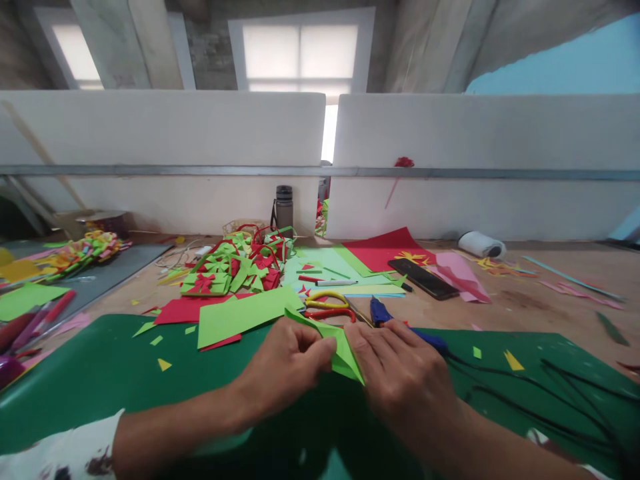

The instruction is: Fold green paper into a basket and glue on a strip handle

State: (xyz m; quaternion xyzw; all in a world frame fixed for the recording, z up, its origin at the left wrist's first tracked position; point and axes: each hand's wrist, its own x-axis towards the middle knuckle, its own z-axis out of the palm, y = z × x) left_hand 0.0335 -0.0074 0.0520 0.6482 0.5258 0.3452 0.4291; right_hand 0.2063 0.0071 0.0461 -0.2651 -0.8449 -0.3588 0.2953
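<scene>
A wooden worktop [540,293] is covered at its near edge by a smooth dark green mat [90,373], which gives a flat, firm surface for handwork. Beyond the mat, a heap [235,267] of cut red and green paper strips is set clear of the working area. Scissors [327,307] with yellow and red handles and a blue glue gun [380,311] are laid just beyond the hands, within reach. The left hand [287,367] and the right hand [400,377] are both pinched on a small folded piece [345,350] of light green paper, pointed and sharply creased. The piece is held just above the mat, one edge in each hand, presumably so that the fold is held tight.
</scene>
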